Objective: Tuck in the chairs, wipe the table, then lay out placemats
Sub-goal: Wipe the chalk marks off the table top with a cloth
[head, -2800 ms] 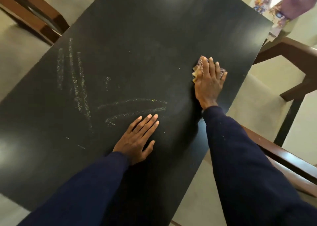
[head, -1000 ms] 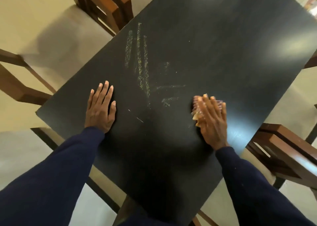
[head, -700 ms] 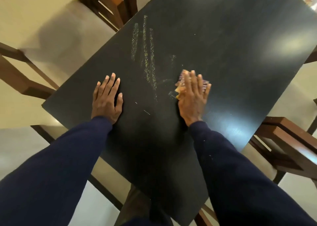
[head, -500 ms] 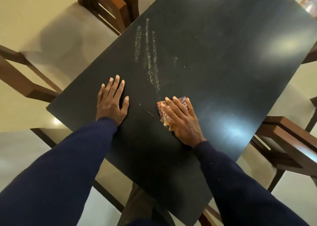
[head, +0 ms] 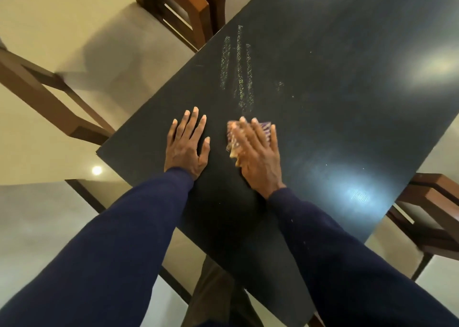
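Note:
A black rectangular table (head: 335, 140) fills the middle of the view. Pale chalky streaks (head: 238, 71) run along its far left part. My right hand (head: 258, 152) presses flat on a small purple and yellow cloth (head: 232, 140), just below the streaks; the hand is blurred by motion and hides most of the cloth. My left hand (head: 188, 143) lies flat on the tabletop with fingers spread, close to the left of the cloth and near the table's left edge. No placemats are in view.
A brown wooden chair (head: 188, 6) stands at the table's far left edge. Another wooden chair frame (head: 37, 88) sits off the near left corner. A third chair (head: 432, 215) is at the right edge. Beige floor surrounds the table.
My right hand has swept the cloth from the table's right side toward the left, then back and forth under the streaks. The horizontal streaks are gone. My left hand has shifted left to the table edge.

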`<state>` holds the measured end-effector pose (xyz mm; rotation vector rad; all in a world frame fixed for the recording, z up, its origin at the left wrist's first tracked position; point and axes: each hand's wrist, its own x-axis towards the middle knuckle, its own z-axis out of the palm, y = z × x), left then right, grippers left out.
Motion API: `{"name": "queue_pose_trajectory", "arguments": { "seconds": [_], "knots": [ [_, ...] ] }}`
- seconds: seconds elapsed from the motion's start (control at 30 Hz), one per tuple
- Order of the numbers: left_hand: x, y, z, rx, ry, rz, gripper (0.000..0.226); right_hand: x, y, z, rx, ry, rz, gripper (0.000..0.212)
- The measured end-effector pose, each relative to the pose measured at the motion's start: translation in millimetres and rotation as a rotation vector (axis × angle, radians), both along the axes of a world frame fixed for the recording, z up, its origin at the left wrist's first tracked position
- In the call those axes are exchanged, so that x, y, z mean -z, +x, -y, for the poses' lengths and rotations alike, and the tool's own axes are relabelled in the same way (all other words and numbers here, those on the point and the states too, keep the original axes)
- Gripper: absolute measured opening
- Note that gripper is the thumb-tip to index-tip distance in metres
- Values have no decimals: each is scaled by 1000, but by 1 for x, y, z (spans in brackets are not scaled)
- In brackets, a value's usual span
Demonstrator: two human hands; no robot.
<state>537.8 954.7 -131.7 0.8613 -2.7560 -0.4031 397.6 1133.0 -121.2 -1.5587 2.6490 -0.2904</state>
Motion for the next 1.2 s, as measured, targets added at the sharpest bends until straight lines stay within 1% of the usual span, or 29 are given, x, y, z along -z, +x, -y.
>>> {"name": "queue_pose_trajectory", "arguments": {
  "seconds": [0.03,0.1,0.13,0.17,0.2,0.23,0.3,0.37,0.4,0.43,0.47,0.53,0.63,0.7,0.77,0.8,0.87,0.97,1.03,1.1,1.13,1.2],
  "knots": [
    [0,0,0,2,5,-6,56,-2,6,-16,-108,11,14,84],
    [0,-1,0,2,12,-6,56,-4,5,-53,-299,36,24,77],
    [0,-1,0,1,14,-3,56,-6,-2,-68,-355,27,22,74],
    [0,-2,0,1,14,1,57,-6,-13,-79,-361,9,7,73],
    [0,-2,0,1,13,9,57,-6,-26,-85,-318,-8,-17,75],
    [0,-2,1,1,12,14,57,-5,-40,-85,-229,-16,-39,75],
    [1,-1,2,2,5,22,57,-3,-60,-69,57,-26,-48,66],
    [1,0,1,2,-2,32,57,-2,-65,-35,330,-21,-51,56],
    [1,-1,1,3,-3,36,57,-2,-62,-16,403,-25,-46,56],
    [0,-1,1,6,-5,38,57,-2,-58,2,425,-32,-38,57],
    [0,-1,1,7,-6,38,57,-3,-50,16,403,-36,-32,59],
    [0,0,0,3,-8,35,57,-2,-31,28,257,-29,-36,65],
    [-1,0,-1,2,3,14,56,-2,-3,0,-118,-2,-8,77],
    [-1,0,-1,0,11,13,56,-4,-3,-38,-320,25,5,72],
    [-1,-2,-1,-2,14,18,57,-7,-22,-74,-413,18,16,63],
    [-1,-2,-1,-4,14,20,57,-9,-36,-87,-398,8,12,59],
    [0,-2,-1,-4,9,24,57,-10,-66,-96,-244,-17,-22,54],
    [-1,-1,-1,-5,8,19,57,-7,-98,-61,183,-16,-50,53],
    [-2,-2,-2,-6,10,22,57,-4,-103,-18,392,-3,-41,53],
    [-3,-1,-1,-4,20,34,57,-4,-97,25,447,-9,-23,57],
    [-3,0,0,-2,24,41,58,-5,-90,42,423,-16,-19,61],
    [-3,-1,1,2,32,49,58,-5,-74,61,294,-27,-20,64]
  ]
}}
